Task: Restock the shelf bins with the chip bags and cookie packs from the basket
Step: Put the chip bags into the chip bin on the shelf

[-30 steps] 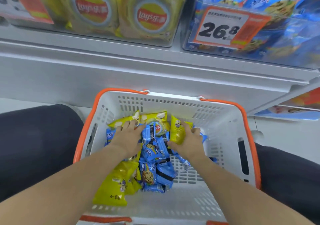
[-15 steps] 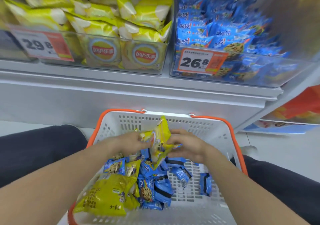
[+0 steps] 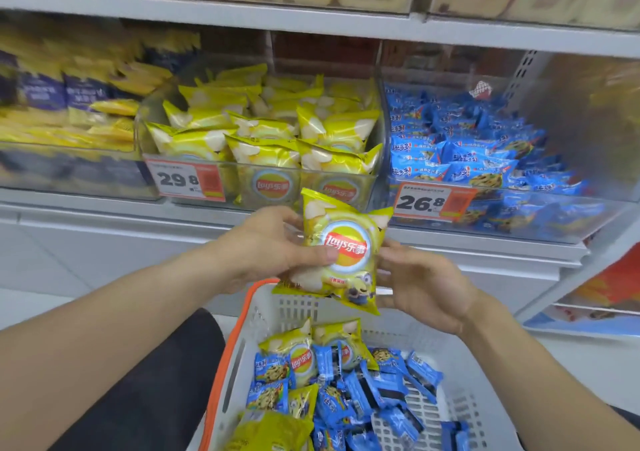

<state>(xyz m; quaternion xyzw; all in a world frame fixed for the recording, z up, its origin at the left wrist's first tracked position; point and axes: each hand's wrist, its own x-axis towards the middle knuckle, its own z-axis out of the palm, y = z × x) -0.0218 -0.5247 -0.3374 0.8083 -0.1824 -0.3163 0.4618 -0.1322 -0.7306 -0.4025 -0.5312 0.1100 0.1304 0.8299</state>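
A yellow chip bag (image 3: 343, 242) is held upright above the basket, in front of the shelf edge. My left hand (image 3: 266, 249) grips its left side, thumb across the front. My right hand (image 3: 426, 284) touches its right edge with loosely bent fingers. Below, the white basket (image 3: 460, 405) with an orange rim holds more yellow chip bags (image 3: 298, 357) and several blue cookie packs (image 3: 374, 391). On the shelf, a clear bin of yellow chip bags (image 3: 263, 138) stands left of a clear bin of blue cookie packs (image 3: 478, 152).
Price tags reading 29.8 (image 3: 185, 180) and 26.8 (image 3: 429, 202) hang on the bin fronts. Another bin of yellow and purple packs (image 3: 65, 111) sits at the far left. A shelf board (image 3: 311, 20) runs overhead. My dark-trousered knee (image 3: 156, 381) is left of the basket.
Both hands have lifted one chip bag out of the basket up toward the shelf and turned it upright. The camera has tilted up, showing more of the bins.
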